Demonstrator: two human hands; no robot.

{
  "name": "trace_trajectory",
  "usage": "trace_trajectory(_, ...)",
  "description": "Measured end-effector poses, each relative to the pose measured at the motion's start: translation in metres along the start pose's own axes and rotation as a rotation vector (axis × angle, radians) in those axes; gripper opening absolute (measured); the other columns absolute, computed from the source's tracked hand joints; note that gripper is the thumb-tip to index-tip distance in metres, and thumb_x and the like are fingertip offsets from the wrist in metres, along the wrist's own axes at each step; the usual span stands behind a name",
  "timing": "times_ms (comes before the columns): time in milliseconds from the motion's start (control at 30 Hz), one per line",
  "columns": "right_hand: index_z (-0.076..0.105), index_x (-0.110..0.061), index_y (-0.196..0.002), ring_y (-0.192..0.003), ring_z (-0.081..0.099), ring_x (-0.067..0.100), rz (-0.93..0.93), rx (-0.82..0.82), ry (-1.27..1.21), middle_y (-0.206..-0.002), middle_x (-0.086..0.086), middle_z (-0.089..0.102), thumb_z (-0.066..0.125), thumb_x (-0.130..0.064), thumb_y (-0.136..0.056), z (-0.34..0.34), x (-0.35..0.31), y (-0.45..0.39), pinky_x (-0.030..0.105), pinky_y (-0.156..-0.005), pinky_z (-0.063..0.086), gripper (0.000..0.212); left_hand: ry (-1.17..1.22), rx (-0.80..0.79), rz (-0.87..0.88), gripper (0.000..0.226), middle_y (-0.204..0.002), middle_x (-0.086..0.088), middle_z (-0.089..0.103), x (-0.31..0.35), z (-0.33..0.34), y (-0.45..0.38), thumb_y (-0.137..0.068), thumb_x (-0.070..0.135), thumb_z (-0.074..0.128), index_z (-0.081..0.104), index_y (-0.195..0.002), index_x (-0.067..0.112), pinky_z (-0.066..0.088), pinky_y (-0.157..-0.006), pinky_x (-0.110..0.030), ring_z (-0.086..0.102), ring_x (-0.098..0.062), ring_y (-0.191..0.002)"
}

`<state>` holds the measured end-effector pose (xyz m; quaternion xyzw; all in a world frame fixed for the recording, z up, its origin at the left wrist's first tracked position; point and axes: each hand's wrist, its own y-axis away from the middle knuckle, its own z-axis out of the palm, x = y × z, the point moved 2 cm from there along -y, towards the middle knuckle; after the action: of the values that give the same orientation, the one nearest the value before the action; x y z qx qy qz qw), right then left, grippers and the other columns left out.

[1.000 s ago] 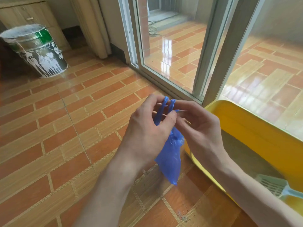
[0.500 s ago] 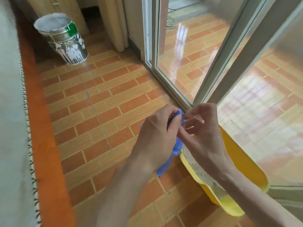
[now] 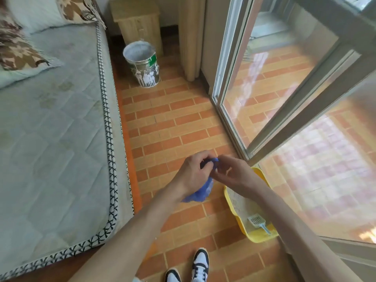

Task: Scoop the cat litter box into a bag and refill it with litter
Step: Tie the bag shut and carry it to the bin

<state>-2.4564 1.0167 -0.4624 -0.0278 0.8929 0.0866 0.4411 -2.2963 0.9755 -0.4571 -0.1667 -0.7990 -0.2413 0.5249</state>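
A: What have the hands got?

B: Both are on the bag (image 3: 200,190). The left hand (image 3: 193,174) is curled round its bunched top, and the right hand (image 3: 234,176) pinches the same blue film from the other side, up by the fingertips. The rest of the bag hangs below the left palm, over the floor (image 3: 173,123).

A: Is the neck tied yet?

B: I can't tell; the fingers cover it, and the frame is soft there.

A: How will it handle?

B: My guess is thin, limp and slick. It sags and has no shape of its own, so it looks lightly loaded. Film like that slides between dry fingers and tears if pulled hard. Best held at the gathered neck or handles, never by the belly.

A: And the box?

B: The box (image 3: 255,239) sits on the floor just right of the hands, against the door (image 3: 284,98). It's a yellow tray, rigid plastic by its look. A pale layer of litter covers the bottom, and the scoop (image 3: 258,220) lies inside at the near end. With litter in it, the tray would be heavy, so take it by two opposite rims.

A: Anything else around?

B: A bucket (image 3: 142,64) stands well beyond the hands, a mattress (image 3: 50,129) fills the left, and the person's shoes (image 3: 200,263) are at the bottom edge.
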Motion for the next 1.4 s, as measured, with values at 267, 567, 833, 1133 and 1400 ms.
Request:
trace_trajectory(267,0.070,-0.020,-0.095,-0.070,0.057,0.010,-0.016,0.094,0.123,-0.083,-0.013,0.053,0.063,-0.025,-0.095,-0.008,-0.069,0.010,0.039,-0.067,0.050,0.009,-0.134,0.083,-0.059,0.029,-0.086,0.002,0.066,0.035,-0.054,0.049,-0.088,0.006,0.055,0.063,-0.103,0.029,0.049,-0.070,-0.031,0.058,-0.016,-0.073)
trace_trajectory(567,0.060,-0.026,-0.101,-0.061,0.055,0.011,-0.012,0.142,0.027,-0.082,-0.008,0.060,0.056,-0.030,-0.101,-0.023,-0.131,0.040,0.042,-0.065,0.049,0.006,-0.283,0.392,0.039,0.016,-0.093,0.004,0.067,0.068,-0.073,0.094,-0.090,0.002,0.064,0.069,-0.097,0.015,0.054,-0.080,-0.040,0.064,-0.019,-0.087)
trace_trajectory(833,0.058,-0.018,-0.094,-0.067,0.053,0.014,-0.033,0.120,-0.265,-0.077,-0.004,0.060,0.055,-0.029,-0.097,-0.041,-0.151,0.032,0.044,-0.065,0.047,0.012,-0.306,0.561,0.149,0.012,-0.097,0.005,0.068,0.098,-0.084,0.097,-0.095,0.007,0.063,0.069,-0.100,0.015,0.056,-0.081,-0.037,0.065,-0.015,-0.088)
trace_trajectory(1133,0.060,-0.021,-0.090,-0.067,0.056,0.015,-0.131,0.145,0.267,-0.080,-0.008,0.063,0.062,-0.025,-0.096,-0.072,-0.167,0.009,0.028,-0.054,0.040,0.007,-0.470,0.521,0.129,0.008,-0.086,0.010,0.067,0.119,-0.104,0.089,-0.102,0.021,0.058,0.065,-0.101,0.022,0.053,-0.068,-0.039,0.062,-0.015,-0.077)
trace_trajectory(1400,0.061,-0.018,-0.103,-0.075,0.056,0.021,-0.184,0.232,0.377,-0.084,0.000,0.065,0.057,-0.025,-0.098,-0.076,-0.178,-0.027,0.032,-0.057,0.038,0.009,-0.411,0.523,0.136,0.010,-0.082,0.008,0.069,0.117,-0.133,0.064,-0.102,0.026,0.058,0.065,-0.097,0.021,0.055,-0.066,-0.041,0.066,-0.013,-0.074)
